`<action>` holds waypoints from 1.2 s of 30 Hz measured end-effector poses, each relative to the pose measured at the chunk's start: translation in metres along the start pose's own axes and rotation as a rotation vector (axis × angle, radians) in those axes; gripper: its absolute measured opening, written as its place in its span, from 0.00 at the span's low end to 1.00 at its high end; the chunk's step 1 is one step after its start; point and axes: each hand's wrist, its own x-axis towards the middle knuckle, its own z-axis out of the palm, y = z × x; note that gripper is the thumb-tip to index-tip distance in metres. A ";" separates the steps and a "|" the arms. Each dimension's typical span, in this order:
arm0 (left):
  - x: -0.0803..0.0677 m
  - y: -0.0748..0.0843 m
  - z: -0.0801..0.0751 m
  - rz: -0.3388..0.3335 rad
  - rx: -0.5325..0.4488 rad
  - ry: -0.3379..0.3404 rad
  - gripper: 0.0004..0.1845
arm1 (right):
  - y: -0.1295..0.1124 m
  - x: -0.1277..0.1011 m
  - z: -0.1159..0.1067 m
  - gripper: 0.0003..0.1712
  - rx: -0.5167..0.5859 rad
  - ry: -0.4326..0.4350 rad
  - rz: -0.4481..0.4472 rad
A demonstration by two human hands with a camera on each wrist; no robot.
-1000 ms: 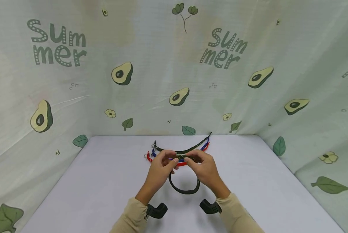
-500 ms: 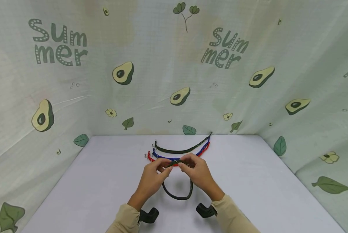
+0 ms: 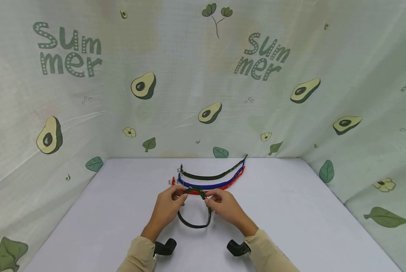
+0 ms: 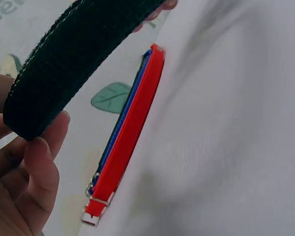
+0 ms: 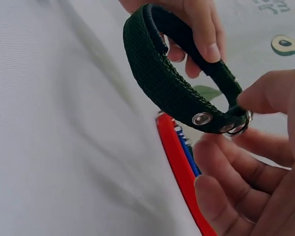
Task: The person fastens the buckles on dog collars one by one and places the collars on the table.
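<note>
A dark green webbing collar [image 3: 194, 226] with metal eyelets is bent into a loop above the table. My left hand [image 3: 165, 207] pinches its left side between thumb and fingers. At the right side, my right hand [image 3: 226, 207] pinches the band. In the right wrist view, eyelets and a metal ring show on the collar [image 5: 172, 91] close to the right fingertips [image 5: 253, 98]. The wide flat face of the collar [image 4: 73, 64] fills the upper left of the left wrist view. The right fingers partly cover the fastening, so its state is unclear.
Beyond the hands, a dark green collar [image 3: 206, 177], a blue collar [image 3: 206, 186] and a red collar [image 3: 231, 184] lie side by side in curves on the white table [image 3: 291, 211]. A printed cloth [image 3: 176, 124] hangs behind and at the sides.
Both hands have shifted left and slightly nearer with the collar. They have also moved a little apart, exposing more of the band between them. The three lying collars have stayed put.
</note>
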 end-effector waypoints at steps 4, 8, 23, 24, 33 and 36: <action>0.003 -0.007 -0.004 -0.058 0.025 -0.039 0.09 | 0.001 0.000 0.003 0.15 -0.027 -0.063 0.026; 0.005 -0.012 -0.007 -0.113 0.074 -0.088 0.08 | 0.003 -0.001 0.006 0.17 -0.008 -0.107 0.042; 0.009 -0.031 -0.025 -0.174 0.323 -0.168 0.09 | 0.004 0.010 0.033 0.15 0.023 -0.164 0.097; 0.009 -0.032 -0.026 -0.179 0.338 -0.167 0.09 | 0.003 0.011 0.035 0.15 0.018 -0.164 0.103; 0.009 -0.035 -0.034 -0.222 0.450 -0.149 0.10 | -0.005 0.023 0.052 0.13 -0.036 -0.145 0.129; 0.009 -0.038 -0.035 -0.239 0.461 -0.162 0.10 | -0.005 0.024 0.055 0.13 -0.061 -0.151 0.133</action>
